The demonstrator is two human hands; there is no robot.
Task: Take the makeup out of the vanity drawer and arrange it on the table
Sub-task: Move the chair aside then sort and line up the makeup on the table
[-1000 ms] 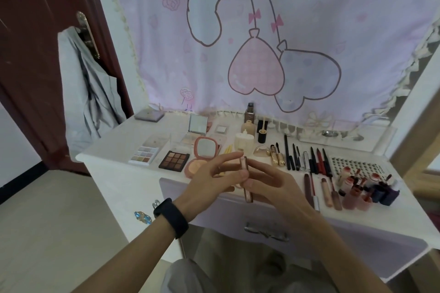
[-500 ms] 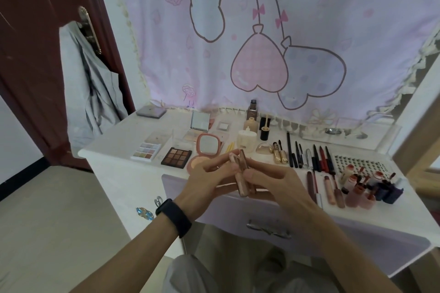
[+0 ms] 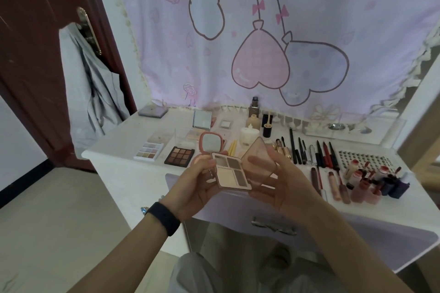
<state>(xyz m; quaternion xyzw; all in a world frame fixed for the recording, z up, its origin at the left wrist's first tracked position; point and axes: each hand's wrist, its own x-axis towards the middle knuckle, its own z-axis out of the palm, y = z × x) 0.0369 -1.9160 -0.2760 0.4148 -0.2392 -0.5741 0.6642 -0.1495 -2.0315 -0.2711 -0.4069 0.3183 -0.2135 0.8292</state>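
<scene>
The left hand point(image 3: 197, 185) grips the base of a small four-colour palette point(image 3: 232, 173), with the thumb on its left edge and the fingers underneath. The right hand point(image 3: 281, 183) pinches the palette's clear pinkish lid point(image 3: 256, 156), which stands open and tilted up to the right. The palette is held in the air above the front edge of the table point(image 3: 119, 157), not resting on it. A dark wristband point(image 3: 164, 217) is on the left wrist.

From the palette, a round pink compact point(image 3: 210, 145) stands open at 11 o'clock, just behind the left thumb. A brown palette point(image 3: 179, 156) and a pale palette point(image 3: 149, 152) lie at 10 o'clock. A row of pencils point(image 3: 316, 152) lies at 2 o'clock, and a group of lip bottles point(image 3: 371, 181) is at 3 o'clock. The lilac drawer point(image 3: 357, 235) is at 5 o'clock.
</scene>
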